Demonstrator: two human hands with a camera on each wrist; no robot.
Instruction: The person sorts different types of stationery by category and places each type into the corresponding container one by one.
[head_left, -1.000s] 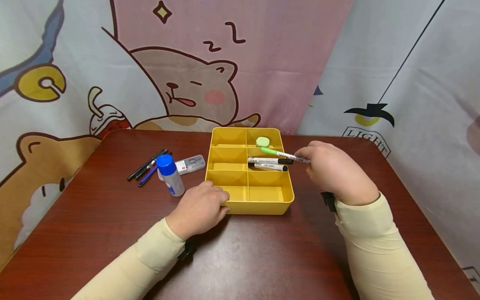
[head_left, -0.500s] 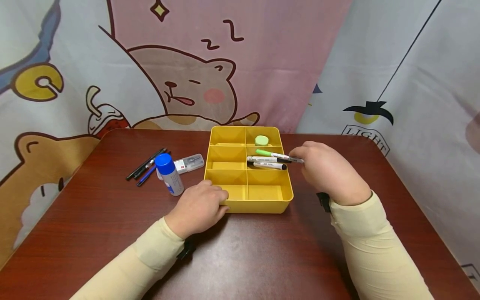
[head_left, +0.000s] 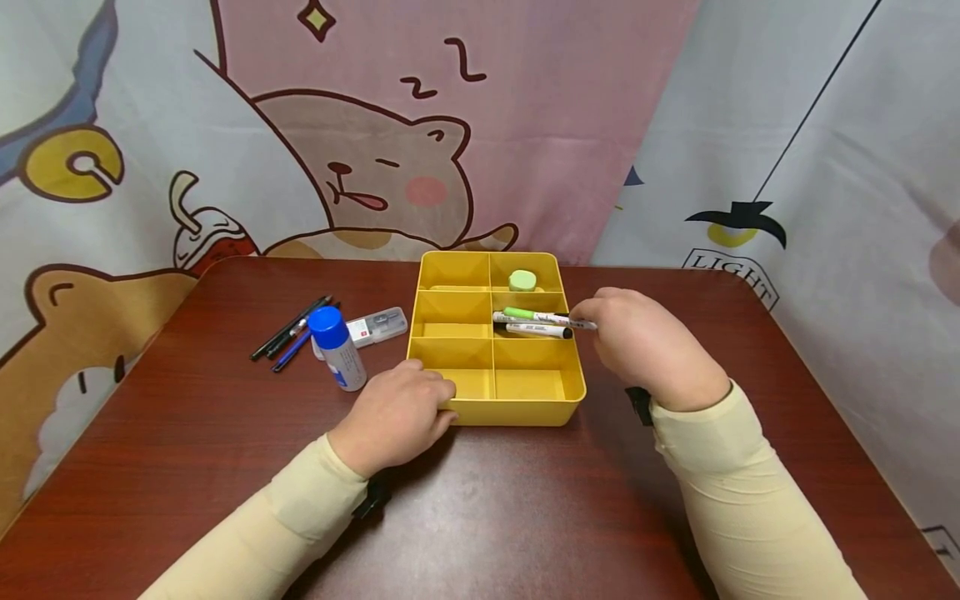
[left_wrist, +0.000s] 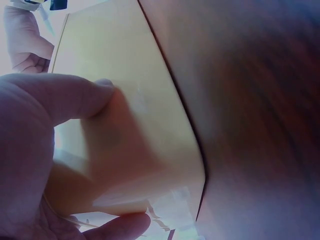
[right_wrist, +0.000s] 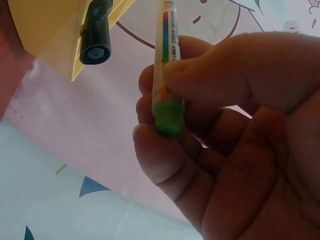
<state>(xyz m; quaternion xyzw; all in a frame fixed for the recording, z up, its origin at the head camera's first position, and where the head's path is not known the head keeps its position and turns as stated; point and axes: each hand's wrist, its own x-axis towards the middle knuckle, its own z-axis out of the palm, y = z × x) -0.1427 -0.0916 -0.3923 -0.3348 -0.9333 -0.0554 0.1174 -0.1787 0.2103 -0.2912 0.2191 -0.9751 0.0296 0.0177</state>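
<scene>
My right hand (head_left: 645, 346) pinches a white marker with a green cap (head_left: 520, 314) by its rear end, at the right edge of a yellow compartment box (head_left: 517, 414). The marker's capped end is over the middle right compartment, above two white-and-black markers (head_left: 536, 331). In the right wrist view, thumb and fingers hold the marker (right_wrist: 161, 92) near its green end; a black marker cap (right_wrist: 96, 47) juts past the box wall. My left hand (head_left: 393, 417) grips the box's front left corner, thumb against the outer wall (left_wrist: 135, 100). A pale green object (head_left: 522, 281) sits in the back right compartment.
Left of the box, a bottle with a blue cap (head_left: 337, 350) stands on the brown table (head_left: 480, 517). Behind it lie a clear-lidded case (head_left: 384, 326) and several pens (head_left: 288, 333). A printed cloth (head_left: 555, 150) hangs behind the table.
My right hand has moved left and slightly down with the green-capped marker, bringing it lower over the other markers. The left hand keeps its grip on the box.
</scene>
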